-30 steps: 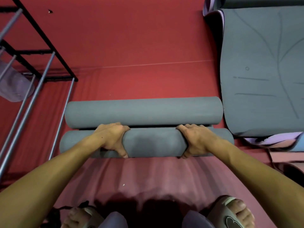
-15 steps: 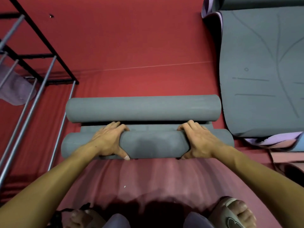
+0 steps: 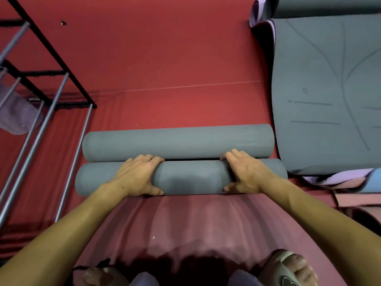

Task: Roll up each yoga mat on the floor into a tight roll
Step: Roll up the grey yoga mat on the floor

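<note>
My left hand (image 3: 138,174) and right hand (image 3: 247,172) each curl over the near grey roll (image 3: 186,176), which lies on the red floor (image 3: 165,58) against the finished roll (image 3: 177,141). Risk: uneven pressure may telescope an end; easing my grip may loosen it. Metal rack (image 3: 41,96) stands left; flat mat (image 3: 329,89) lies right.
</note>
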